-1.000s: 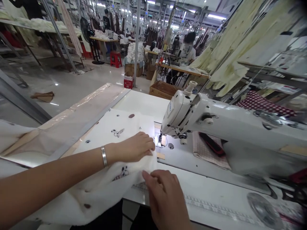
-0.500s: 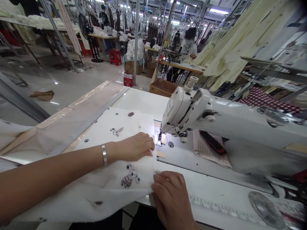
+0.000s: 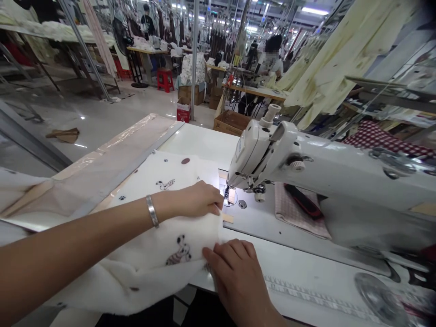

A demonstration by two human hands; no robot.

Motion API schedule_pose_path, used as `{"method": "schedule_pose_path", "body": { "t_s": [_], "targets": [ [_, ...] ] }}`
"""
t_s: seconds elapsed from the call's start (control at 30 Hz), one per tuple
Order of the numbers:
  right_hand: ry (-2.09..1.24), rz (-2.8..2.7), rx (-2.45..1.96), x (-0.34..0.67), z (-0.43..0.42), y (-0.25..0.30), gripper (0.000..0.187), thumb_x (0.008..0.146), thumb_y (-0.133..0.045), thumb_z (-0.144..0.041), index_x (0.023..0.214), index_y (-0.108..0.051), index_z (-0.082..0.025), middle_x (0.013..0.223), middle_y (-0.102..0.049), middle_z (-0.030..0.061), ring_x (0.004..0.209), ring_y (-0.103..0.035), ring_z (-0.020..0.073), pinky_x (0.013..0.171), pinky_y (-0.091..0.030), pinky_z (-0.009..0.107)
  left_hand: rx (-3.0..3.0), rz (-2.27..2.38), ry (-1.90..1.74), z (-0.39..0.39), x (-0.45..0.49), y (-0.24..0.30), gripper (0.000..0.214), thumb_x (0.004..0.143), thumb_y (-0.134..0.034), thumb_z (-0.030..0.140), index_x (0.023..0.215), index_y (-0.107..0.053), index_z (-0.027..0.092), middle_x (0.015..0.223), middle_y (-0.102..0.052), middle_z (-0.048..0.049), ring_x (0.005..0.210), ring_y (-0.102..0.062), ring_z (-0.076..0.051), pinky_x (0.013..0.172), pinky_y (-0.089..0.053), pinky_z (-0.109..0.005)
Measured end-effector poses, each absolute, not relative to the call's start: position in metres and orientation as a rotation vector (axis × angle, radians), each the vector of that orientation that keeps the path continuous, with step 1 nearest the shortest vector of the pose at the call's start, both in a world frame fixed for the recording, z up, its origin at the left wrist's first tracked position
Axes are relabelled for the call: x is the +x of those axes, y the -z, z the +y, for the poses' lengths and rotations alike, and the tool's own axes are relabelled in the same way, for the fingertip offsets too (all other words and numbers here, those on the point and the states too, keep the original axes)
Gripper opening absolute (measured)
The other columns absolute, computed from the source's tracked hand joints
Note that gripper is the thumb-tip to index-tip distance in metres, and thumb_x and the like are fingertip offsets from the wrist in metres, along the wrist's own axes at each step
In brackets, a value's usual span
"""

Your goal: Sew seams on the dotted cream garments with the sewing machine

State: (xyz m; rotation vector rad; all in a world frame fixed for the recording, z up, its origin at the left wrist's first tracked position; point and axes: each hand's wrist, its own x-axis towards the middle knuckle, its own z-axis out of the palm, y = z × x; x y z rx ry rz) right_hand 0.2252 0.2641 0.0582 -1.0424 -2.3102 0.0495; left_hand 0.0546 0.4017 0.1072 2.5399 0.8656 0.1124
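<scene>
A white fabric piece (image 3: 146, 240) printed with small dogs, paw marks and brown spots lies across the sewing table, its front part hanging in folds over the edge. My left hand (image 3: 199, 200), with a silver bracelet (image 3: 152, 210) at the wrist, pinches the fabric's right edge just left of the presser foot (image 3: 227, 195). Nearer to me, my right hand (image 3: 236, 268) grips the same edge between thumb and curled fingers. The white sewing machine (image 3: 327, 168) stands to the right, its lamp lighting the needle area. Fingertips of both hands are partly hidden.
A folded pink checked cloth (image 3: 289, 211) and a black-and-red tool (image 3: 304, 202) lie under the machine arm. A measuring scale (image 3: 306, 295) runs along the table front. Beyond stand a metal pole (image 3: 194, 59), cardboard box (image 3: 231, 122), red stool (image 3: 165, 79) and a seated person (image 3: 270, 63).
My left hand has moved slightly up and right, lifting the fabric edge toward the presser foot. My right hand has shifted a little left, and the fabric's front part is more bunched.
</scene>
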Motion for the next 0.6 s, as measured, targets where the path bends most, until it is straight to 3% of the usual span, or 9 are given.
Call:
{"method": "schedule_pose_path", "body": {
  "t_s": [0.17,0.37,0.47,0.6],
  "targets": [
    [-0.111,-2.241,-1.059,0.222,0.263,-0.057,0.023,0.078,-0.050,-0.003,0.090,-0.062,-0.019,0.079,-0.062,0.0015,0.074,-0.046,0.0173,0.072,-0.028,0.033,2.628,1.173,-0.201,0.389,0.072,-0.097,0.012,0.084,-0.062,0.020,0.073,-0.061,0.017,0.082,-0.063,-0.0028,0.088,-0.053,-0.023,0.085,-0.032,-0.043],
    [-0.230,-2.161,-1.006,0.231,0.266,-0.064,0.021,0.083,-0.044,-0.004,0.088,-0.059,-0.018,0.073,-0.060,0.0008,0.071,-0.045,0.0163,0.068,-0.026,0.031,2.730,1.270,-0.198,0.352,0.074,-0.088,0.011,0.084,-0.052,0.006,0.084,-0.060,0.012,0.084,-0.062,-0.0061,0.077,-0.053,-0.019,0.067,-0.039,-0.031],
    [-0.217,-2.224,-0.935,0.239,0.273,-0.067,0.022,0.083,-0.042,-0.003,0.086,-0.058,-0.018,0.067,-0.058,-0.0004,0.068,-0.043,0.0160,0.067,-0.025,0.031,2.774,1.150,-0.300,0.333,0.056,-0.080,0.022,0.088,-0.052,0.016,0.109,-0.058,0.012,0.111,-0.062,-0.0105,0.101,-0.055,-0.024,0.087,-0.040,-0.040],
    [-0.115,-2.323,-0.832,0.243,0.289,-0.067,0.022,0.080,-0.045,-0.001,0.083,-0.059,-0.017,0.067,-0.059,-0.0006,0.067,-0.042,0.0153,0.067,-0.026,0.031,2.787,0.978,-0.383,0.339,0.031,-0.070,0.040,0.096,-0.042,0.038,0.133,-0.042,0.021,0.140,-0.046,-0.0077,0.131,-0.037,-0.025,0.108,-0.020,-0.048]
  ]
}}
